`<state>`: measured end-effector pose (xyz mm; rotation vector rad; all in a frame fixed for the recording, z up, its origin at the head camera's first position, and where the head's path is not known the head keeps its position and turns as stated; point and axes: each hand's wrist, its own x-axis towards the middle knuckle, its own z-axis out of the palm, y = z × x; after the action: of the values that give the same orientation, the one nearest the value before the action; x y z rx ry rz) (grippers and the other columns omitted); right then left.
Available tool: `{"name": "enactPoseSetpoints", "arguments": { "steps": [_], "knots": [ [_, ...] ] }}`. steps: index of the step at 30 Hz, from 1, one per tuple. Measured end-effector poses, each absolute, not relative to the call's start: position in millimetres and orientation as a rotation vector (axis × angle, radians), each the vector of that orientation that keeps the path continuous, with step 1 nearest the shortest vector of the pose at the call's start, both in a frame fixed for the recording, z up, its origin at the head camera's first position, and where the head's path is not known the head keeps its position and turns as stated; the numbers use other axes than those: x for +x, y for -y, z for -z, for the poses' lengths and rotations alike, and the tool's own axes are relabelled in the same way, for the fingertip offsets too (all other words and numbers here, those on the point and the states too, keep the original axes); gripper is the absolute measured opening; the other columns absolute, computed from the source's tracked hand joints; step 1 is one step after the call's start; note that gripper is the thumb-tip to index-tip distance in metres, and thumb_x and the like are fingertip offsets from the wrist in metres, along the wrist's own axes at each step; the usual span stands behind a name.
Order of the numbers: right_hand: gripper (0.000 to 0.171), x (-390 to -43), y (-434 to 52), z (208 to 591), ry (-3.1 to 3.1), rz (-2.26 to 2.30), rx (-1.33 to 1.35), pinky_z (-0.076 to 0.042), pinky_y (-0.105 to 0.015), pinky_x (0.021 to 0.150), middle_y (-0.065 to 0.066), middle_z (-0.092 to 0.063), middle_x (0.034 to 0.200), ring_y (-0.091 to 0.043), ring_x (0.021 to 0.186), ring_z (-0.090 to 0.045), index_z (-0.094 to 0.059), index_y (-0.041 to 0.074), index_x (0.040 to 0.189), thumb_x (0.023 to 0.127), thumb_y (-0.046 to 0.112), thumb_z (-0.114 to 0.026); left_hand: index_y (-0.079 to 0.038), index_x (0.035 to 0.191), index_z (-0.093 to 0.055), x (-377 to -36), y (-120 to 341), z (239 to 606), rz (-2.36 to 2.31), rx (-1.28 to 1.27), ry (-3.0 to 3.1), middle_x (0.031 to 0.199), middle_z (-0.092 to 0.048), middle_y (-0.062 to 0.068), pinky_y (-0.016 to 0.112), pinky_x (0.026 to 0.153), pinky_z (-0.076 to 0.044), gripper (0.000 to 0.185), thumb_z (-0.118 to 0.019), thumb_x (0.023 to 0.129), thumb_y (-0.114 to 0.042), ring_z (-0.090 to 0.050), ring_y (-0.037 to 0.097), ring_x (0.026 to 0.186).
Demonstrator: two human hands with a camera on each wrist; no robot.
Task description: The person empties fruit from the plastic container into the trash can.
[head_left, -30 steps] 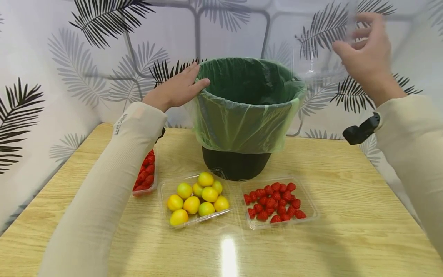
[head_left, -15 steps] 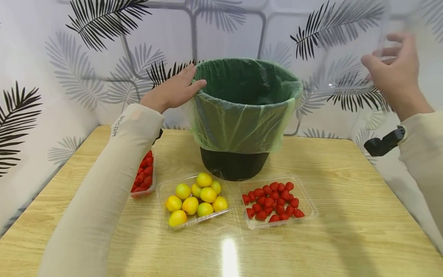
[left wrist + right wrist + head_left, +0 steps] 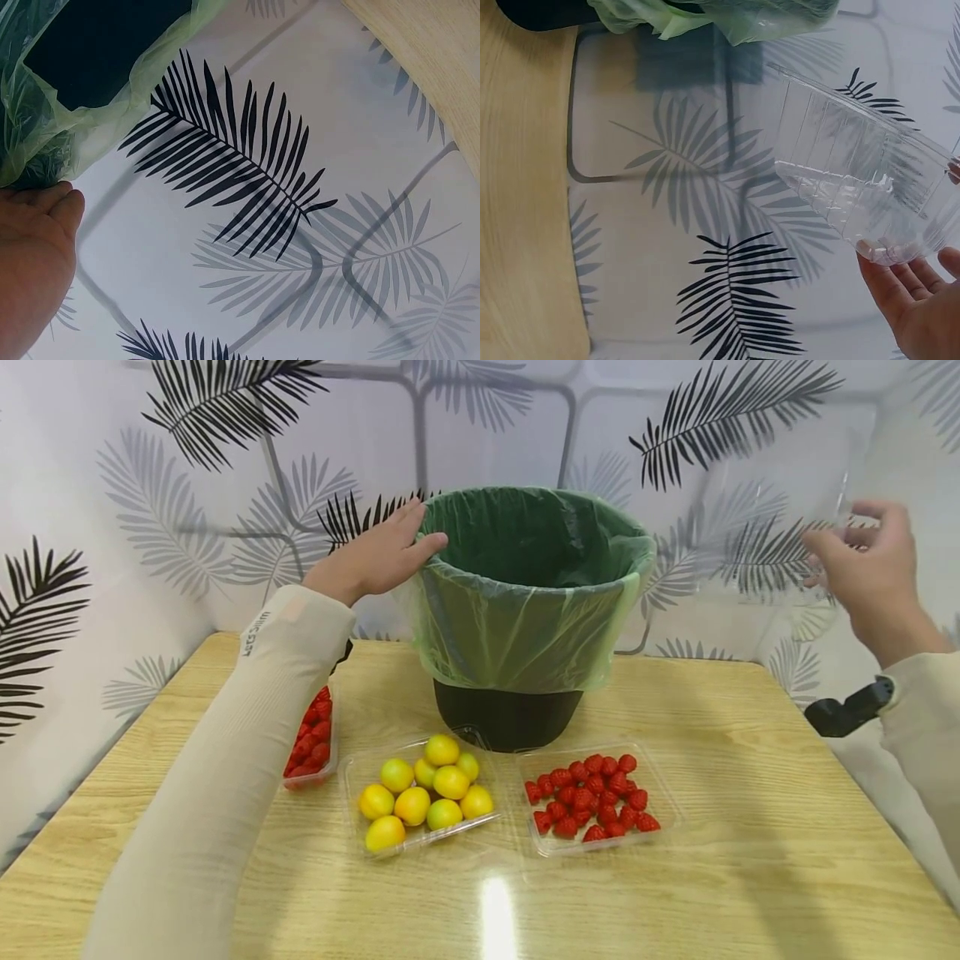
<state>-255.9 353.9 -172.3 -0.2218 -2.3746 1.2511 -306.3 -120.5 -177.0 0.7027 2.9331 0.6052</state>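
A: Where is the clear box [image 3: 855, 187]?
B: In the right hand [image 3: 873, 572], at three o'clock of the bin [image 3: 525, 602], fingers curled round it. The left hand [image 3: 375, 556] lies flat on the bin's rim.
A: Around it?
B: Lemons [image 3: 423, 789] and berries [image 3: 592, 797] in trays on the counter [image 3: 750, 860], at six.

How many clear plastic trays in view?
4. Yellow-fruit tray front centre; red-berry tray to its right; another red-berry tray partly hidden behind the left sleeve; an empty tray held by the right hand.
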Motion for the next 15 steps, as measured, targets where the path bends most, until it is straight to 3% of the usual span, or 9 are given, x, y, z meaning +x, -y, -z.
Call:
{"name": "enactPoseSetpoints", "arguments": {
  "steps": [8, 15],
  "knots": [
    [0.066, -255, -369, 199, 2.445, -1.329, -0.326, -0.048, -0.009, 0.058, 0.017, -0.036, 0.104, 0.002, 0.083, -0.047, -0.015, 0.019, 0.151, 0.097, 0.038, -0.047, -0.009, 0.152, 0.013, -306, 120, 177, -0.604, 0.69, -2.927, 0.159, 0.02, 0.003, 0.042, 0.121, 0.001, 0.075, -0.019, 0.101, -0.053, 0.014, 0.018, 0.147],
    [0.066, -253, -378, 223, 2.325, -1.688, -0.275, -0.05, -0.015, 0.054, 0.01, -0.046, 0.104, 0.004, 0.069, -0.058, -0.017, 0.016, 0.148, 0.095, 0.033, -0.054, -0.008, 0.152, 0.012, -306, 120, 177, -0.605, 0.691, -2.931, 0.158, 0.02, 0.003, 0.041, 0.121, 0.001, 0.074, -0.019, 0.101, -0.053, 0.014, 0.018, 0.147]
  ]
}}
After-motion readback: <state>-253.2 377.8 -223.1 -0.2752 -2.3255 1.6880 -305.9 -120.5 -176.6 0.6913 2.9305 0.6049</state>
